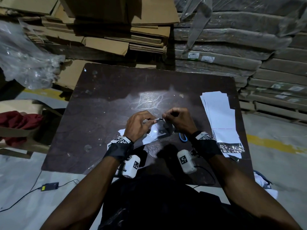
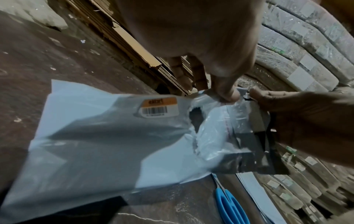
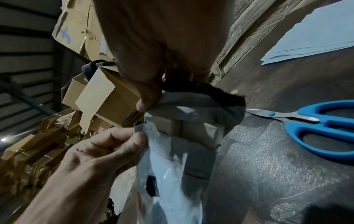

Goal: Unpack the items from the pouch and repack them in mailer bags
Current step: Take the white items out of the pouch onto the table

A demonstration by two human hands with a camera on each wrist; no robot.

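Both hands, left (image 1: 138, 123) and right (image 1: 178, 120), are pinching a crinkled, glossy white plastic pouch (image 2: 107, 136) at frame centre, above the dark worktop (image 1: 99, 113).

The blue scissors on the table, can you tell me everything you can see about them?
The scissors have bright blue loop handles that look like plastic and shiny silver metal blades held by a blue pivot. The blades are closed. They lie flat on the dark brown table, just right of the white pouch; their tips reach its edge, though contact is unclear. The right hand hovers above them, touching them nowhere. White mailer bags lie farther right.
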